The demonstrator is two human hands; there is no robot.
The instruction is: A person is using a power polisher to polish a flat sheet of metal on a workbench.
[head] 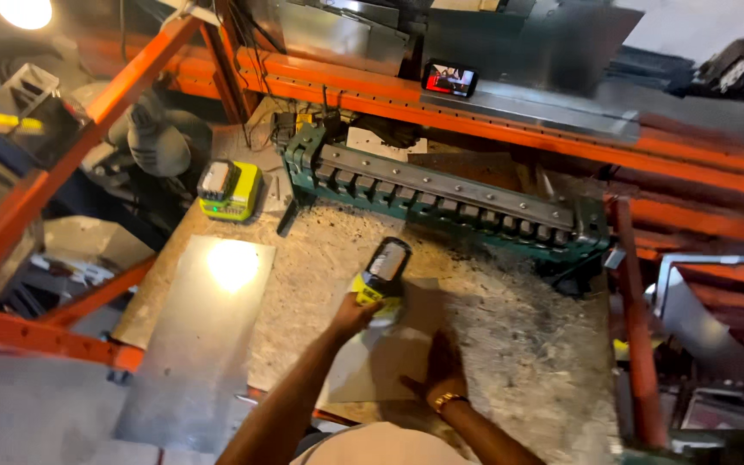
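My left hand (pixel 353 314) is shut on the grip of a yellow-green and black cordless power tool (pixel 385 271), which points away from me over the far edge of a small sheet of metal (pixel 363 370). My right hand (pixel 443 366), with a gold band at the wrist, lies flat on that sheet's right side, fingers apart. The sheet rests on a chipboard workbench (pixel 527 344). The tool's working end is hidden from this angle.
A larger metal sheet (pixel 200 336) lies at the bench's left and overhangs the front edge. A green sheet-metal brake (pixel 449 198) spans the back. A yellow-green battery charger (pixel 228 189) sits back left. Orange rack beams (pixel 71 129) frame the bench; a phone (pixel 449 79) rests on the upper beam.
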